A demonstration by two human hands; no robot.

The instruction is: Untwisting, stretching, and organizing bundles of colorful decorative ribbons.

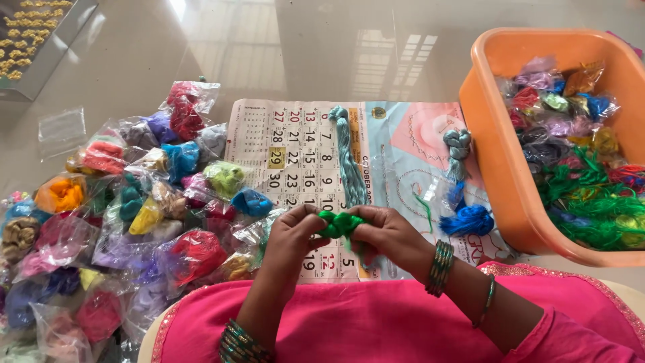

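Both hands pinch one green thread skein (340, 224) between them, just above the calendar sheet (295, 148) on the floor. The left hand (290, 235) clamps its left end, and the right hand (388, 234) clamps the right end. The skein's long axis runs left to right. A long teal skein (349, 158) lies lengthwise on the calendar, pointing away from the person.

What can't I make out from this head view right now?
- Green thread: mostly hidden by the left hand and right hand; its shape can't be told.
- Calendar: near edge covered by hands and pink cloth.
- Orange tub: cut off by the right edge; contents too tangled to count.
- Bagged threads: pile runs off the left and bottom edges.
- Tray: cropped top left, contents too small.
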